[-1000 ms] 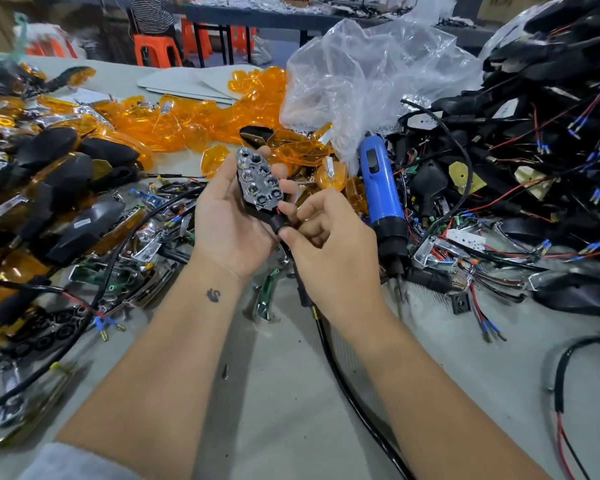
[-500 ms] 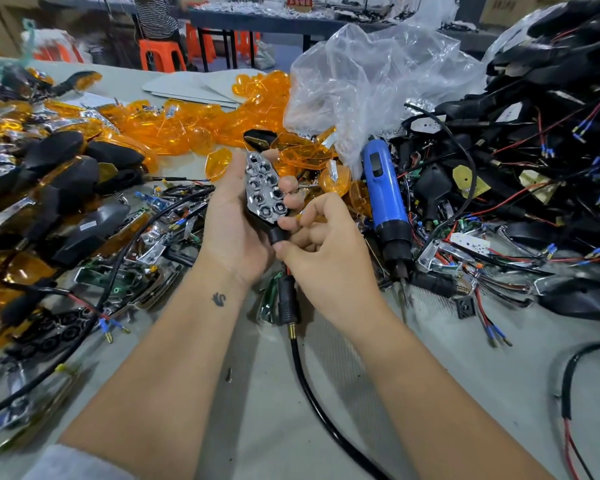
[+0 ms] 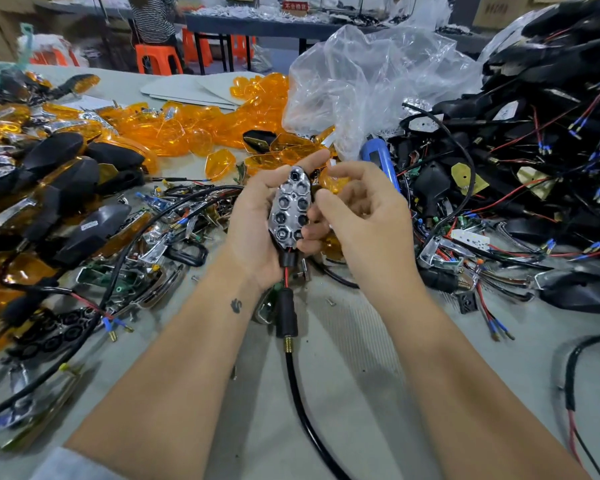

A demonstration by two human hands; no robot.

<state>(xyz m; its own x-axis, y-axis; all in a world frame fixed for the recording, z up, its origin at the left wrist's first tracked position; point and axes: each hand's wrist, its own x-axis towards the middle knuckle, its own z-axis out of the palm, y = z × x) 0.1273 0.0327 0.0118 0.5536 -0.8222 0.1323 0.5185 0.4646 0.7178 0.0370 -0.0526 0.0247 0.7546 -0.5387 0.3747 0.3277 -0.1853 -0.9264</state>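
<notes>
The left hand [image 3: 253,223] is grasping the lamp unit [image 3: 288,206], holding it upright above the surface [image 3: 343,393], its cable [image 3: 291,379] hanging down. The right hand [image 3: 368,216] is touching the unit's right edge with curled fingers; a pinch cannot be confirmed. Recommended: a firm left grip and even pressure along the edge, no pull on the cable

A grey table [image 3: 343,393] is carrying orange lenses [image 3: 174,129] spreading left beyond the fingers [image 3: 340,174], a blue electric screwdriver [image 3: 378,157] lying just right of them, and wired black housings [image 3: 551,133] piling farther right.
</notes>
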